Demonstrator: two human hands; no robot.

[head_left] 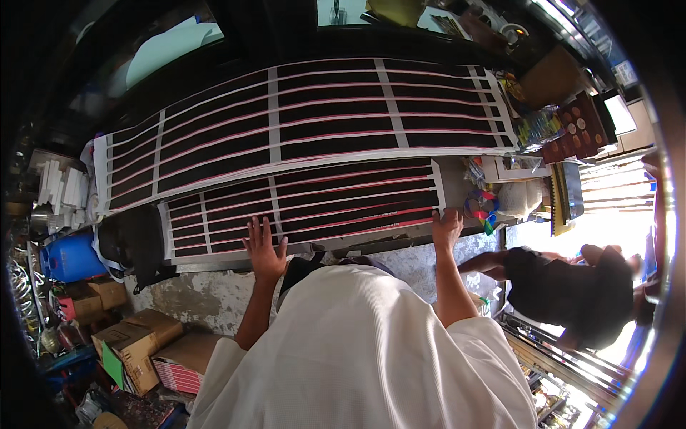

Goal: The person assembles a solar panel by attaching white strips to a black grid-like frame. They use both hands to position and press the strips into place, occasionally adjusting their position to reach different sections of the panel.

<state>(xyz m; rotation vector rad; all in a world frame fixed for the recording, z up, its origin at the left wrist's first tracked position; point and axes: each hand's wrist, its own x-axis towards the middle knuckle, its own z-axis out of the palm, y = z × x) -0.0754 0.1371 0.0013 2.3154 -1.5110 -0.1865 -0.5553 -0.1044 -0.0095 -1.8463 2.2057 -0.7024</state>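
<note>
Right now the person is leaning over a counter [400, 252], both palms lying flat on the near sheet of black strips with white and pink borders [307, 207]. The left hand [264, 250] is resting with fingers spread on its lower edge; the right hand [446, 227] is pressing its right corner, fingers close together. A larger matching sheet [314, 114] is lying just behind.

counter [400, 247] – grey, long | on it – two black sheets [307, 204] striped white and pink
</note>
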